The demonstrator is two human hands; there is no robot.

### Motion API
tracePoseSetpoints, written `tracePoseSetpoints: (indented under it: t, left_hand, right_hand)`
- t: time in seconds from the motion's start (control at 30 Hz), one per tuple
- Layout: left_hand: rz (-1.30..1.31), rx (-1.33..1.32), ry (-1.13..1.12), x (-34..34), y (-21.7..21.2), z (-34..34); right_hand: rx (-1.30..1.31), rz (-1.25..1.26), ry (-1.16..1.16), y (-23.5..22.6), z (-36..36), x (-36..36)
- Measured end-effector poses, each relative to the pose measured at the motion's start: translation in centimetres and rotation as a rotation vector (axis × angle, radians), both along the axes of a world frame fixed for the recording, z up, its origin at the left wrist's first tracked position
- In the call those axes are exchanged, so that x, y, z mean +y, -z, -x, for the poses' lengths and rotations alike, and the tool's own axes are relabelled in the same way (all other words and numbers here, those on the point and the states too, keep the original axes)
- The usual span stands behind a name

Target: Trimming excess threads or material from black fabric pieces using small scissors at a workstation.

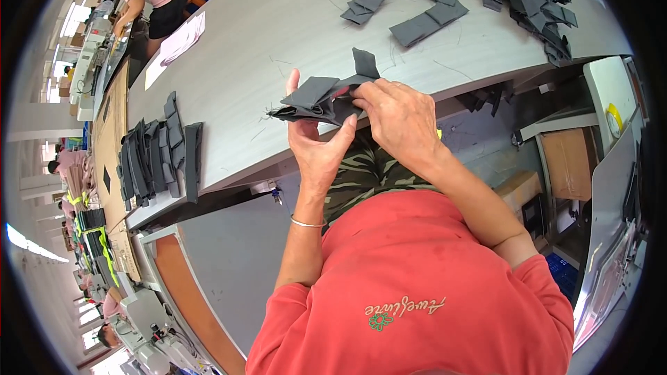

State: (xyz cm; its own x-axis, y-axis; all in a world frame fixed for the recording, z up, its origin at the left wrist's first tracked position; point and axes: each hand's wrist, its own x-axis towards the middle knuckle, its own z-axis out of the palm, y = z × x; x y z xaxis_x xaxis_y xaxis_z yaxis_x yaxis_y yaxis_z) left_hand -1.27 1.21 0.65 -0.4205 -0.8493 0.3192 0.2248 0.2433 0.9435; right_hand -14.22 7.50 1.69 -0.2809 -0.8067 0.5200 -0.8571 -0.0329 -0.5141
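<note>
Hand could pass over bench (240, 90) between left row of dark folded pieces (154, 158) and held dark piece (314, 92). Also passable: far of held piece, until far strips (432, 21) block. Dark heap (529, 1) obstructs far right.

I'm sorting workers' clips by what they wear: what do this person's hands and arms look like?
The left hand and right hand are ungloved. A thin, silvery bangle circles the left wrist; none shows on the right. Both forearms are bare below short red sleeves.
</note>
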Motion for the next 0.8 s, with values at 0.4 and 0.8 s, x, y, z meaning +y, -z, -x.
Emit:
tracePoseSetpoints:
  t: [0.4,0.8]
  left_hand:
    - [-0.402,0.063,0.172,-2.5,-1.2,-1.0]
    - [-0.449,0.078,0.224,-1.7,-1.7,-1.0]
  right_hand:
    - [-0.514,-0.350,-0.110,-1.3,1.7,1.1]
    - [-0.340,0.064,-0.167,-1.2,2.9,0.5]
